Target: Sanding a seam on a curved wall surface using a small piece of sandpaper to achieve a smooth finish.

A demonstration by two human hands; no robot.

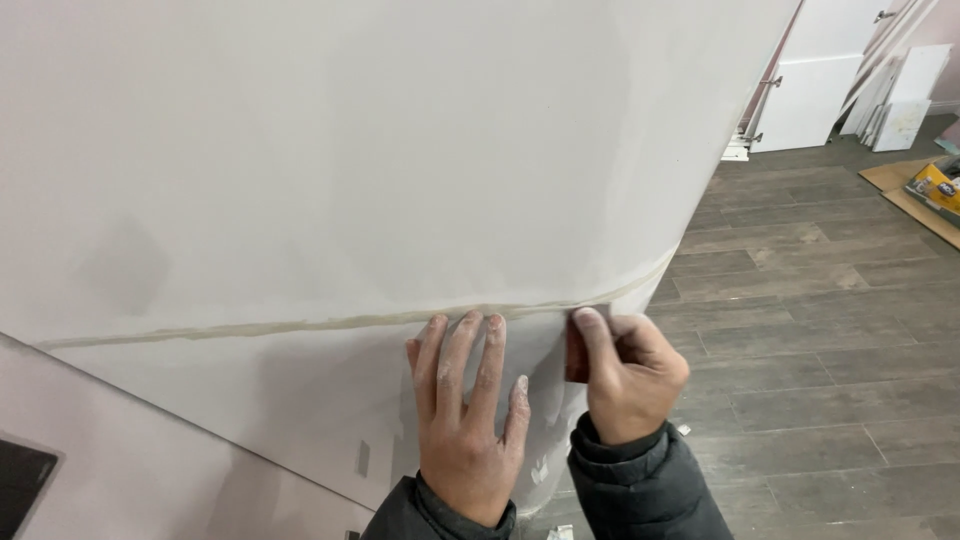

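Mid-sanding, by the look of it: right hand (pixel 632 375) gripped tight on a dark reddish sanding block (pixel 577 350) at the taped seam (pixel 300 325), lower centre of frame. Left hand (pixel 468 415) lay flat, fingers spread, on the white wall (pixel 350 150). Next stroke probably needed light, even pressure along the seam.

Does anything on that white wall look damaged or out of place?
Yes. A rough beige strip runs unevenly across the white wall, like an unfinished seam. The dusty left hand lies flat just below it, while the right hand presses a small dark reddish block against the wall.
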